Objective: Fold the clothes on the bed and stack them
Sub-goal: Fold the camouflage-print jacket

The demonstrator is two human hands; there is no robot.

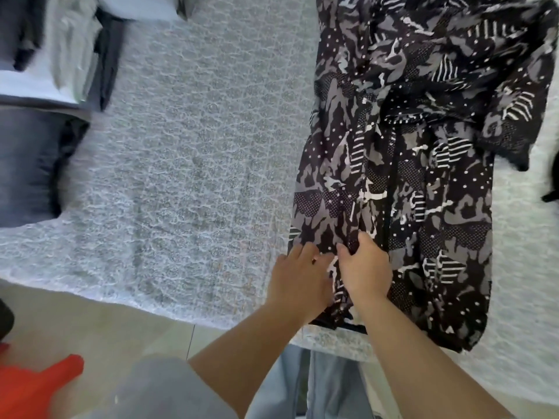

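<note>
A black, grey and white patterned garment lies spread along the right side of the bed, its hem reaching the near edge. My left hand rests flat on the garment's lower left corner, fingers straight. Right beside it, my right hand pinches a fold of the same fabric between thumb and fingers. A stack of folded clothes, white, grey and dark, sits at the bed's far left, with a folded dark grey piece in front of it.
The bed carries a pale grey patterned cover. Beige floor tiles show below its near edge. Something red lies at the lower left. A black object sits at the right edge.
</note>
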